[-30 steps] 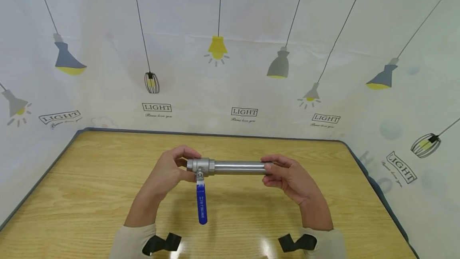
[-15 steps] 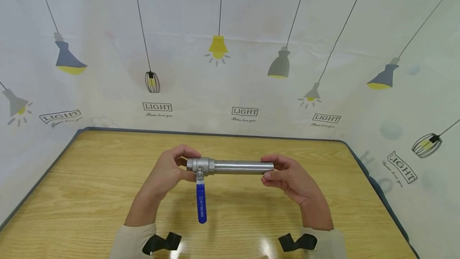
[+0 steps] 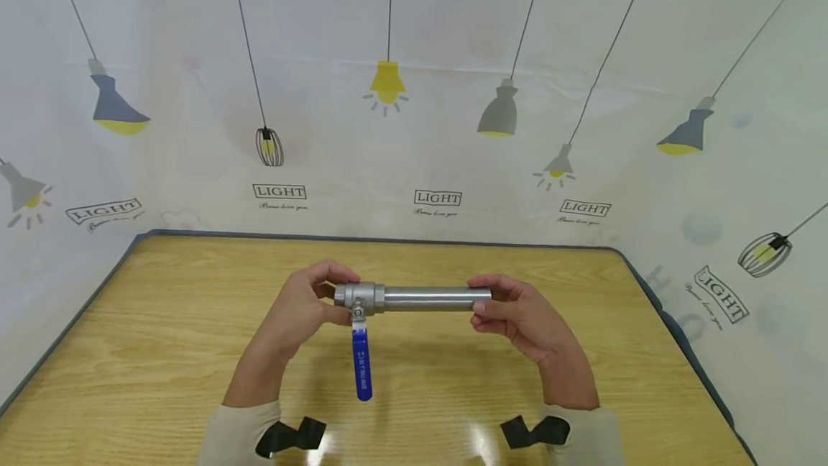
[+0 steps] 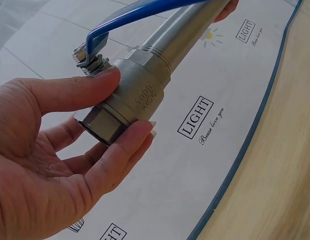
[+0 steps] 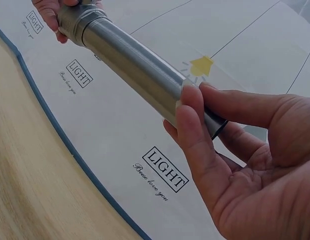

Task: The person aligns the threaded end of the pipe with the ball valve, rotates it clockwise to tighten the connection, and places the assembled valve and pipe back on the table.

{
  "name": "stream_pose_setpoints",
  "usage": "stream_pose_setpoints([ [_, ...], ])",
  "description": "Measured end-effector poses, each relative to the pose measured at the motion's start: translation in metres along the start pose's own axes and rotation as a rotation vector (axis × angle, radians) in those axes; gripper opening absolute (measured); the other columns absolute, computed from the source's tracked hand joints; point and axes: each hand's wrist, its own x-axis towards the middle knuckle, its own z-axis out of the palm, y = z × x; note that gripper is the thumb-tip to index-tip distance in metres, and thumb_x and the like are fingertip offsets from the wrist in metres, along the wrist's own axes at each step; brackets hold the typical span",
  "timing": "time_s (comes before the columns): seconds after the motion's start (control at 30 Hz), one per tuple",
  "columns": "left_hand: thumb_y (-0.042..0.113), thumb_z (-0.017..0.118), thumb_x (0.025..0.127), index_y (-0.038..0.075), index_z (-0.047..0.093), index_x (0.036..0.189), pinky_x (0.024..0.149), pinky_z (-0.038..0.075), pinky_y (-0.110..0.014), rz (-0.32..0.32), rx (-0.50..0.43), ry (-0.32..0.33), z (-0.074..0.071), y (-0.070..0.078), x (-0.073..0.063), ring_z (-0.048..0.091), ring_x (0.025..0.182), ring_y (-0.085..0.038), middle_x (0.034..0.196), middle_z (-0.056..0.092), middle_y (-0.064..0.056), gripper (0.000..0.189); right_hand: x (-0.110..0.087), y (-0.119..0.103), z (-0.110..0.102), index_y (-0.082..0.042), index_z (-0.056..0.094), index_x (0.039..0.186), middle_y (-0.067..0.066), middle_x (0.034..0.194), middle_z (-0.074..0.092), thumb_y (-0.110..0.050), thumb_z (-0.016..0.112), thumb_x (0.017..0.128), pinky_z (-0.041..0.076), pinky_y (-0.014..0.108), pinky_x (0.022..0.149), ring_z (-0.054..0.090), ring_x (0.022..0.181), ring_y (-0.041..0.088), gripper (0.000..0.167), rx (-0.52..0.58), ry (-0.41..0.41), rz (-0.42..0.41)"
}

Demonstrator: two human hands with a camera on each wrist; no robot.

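A steel ball valve [image 3: 364,296] with a blue lever handle [image 3: 362,362] is joined end to end with a smooth metal pipe [image 3: 430,298]. Both are held level above the table. My left hand [image 3: 300,308] grips the valve's free end between thumb and fingers; in the left wrist view the valve body [image 4: 135,92] shows raised lettering, "1000 WOG". The lever points toward me in the head view. At the pipe's far end, my right hand [image 3: 520,315] pinches it between thumb and fingers, and the open pipe end [image 5: 217,125] shows past the fingertips in the right wrist view.
A wooden table [image 3: 162,322] lies under the hands, with a dark blue edge strip [image 3: 375,240] along its back and sides. White sheeting [image 3: 336,106] printed with lamps and "LIGHT" encloses it on the back and sides. Black straps [image 3: 291,439] wrap the sleeves.
The right thumb lifts off the pipe's front, drops below it, then comes back up against its lower edge. The left hand keeps its grip on the valve. The head view shifts slightly.
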Motion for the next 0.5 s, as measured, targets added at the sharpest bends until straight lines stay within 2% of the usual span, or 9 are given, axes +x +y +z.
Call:
stream_pose_setpoints([
  [0.5,-0.01,0.072,0.07,0.004,0.063,0.111,0.076,0.052,-0.037,0.0,-0.002,0.004,0.0001,0.0001,-0.001,0.054,0.096,-0.031,0.113,0.057,-0.015,0.044,0.0003,-0.0006,0.0019,-0.009,0.066,0.112,0.008,0.096,0.062,-0.002,0.063,0.092,0.058,0.028,0.07,0.069,0.072,0.014,0.021,-0.01,0.024,0.001],
])
